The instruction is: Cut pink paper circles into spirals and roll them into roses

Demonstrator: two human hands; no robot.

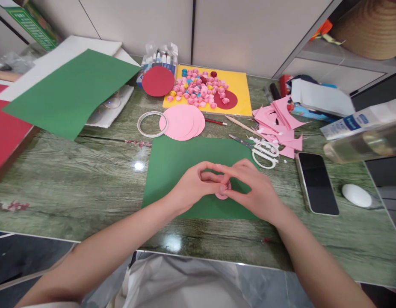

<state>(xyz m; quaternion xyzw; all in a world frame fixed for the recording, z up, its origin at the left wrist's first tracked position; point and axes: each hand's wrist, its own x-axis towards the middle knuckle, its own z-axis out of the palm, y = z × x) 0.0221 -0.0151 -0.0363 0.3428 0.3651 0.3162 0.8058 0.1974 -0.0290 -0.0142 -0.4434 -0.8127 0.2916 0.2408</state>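
Observation:
Between the fingertips of both hands is a small pink paper roll (222,196), coiled like a little rose; the fingers cover much of it. My left hand (193,184) pinches it from the left with thumb and fingers. From the right, my right hand (257,188) closes on it too, and the two hands' fingers meet above it. Both hands are over a green paper sheet (172,164) lying on the table. White-handled scissors (265,154) rest at the sheet's upper right corner. Pink paper circles (180,122) overlap just beyond the sheet, beside a roll of tape (140,124).
Many rolled paper roses (198,87) lie on a yellow sheet (243,85) at the back, near a red circle (158,81). Pink scraps (281,124), a pencil (217,122), a phone (317,184) and a mouse (356,195) are rightward. Large green paper (76,90) lies left.

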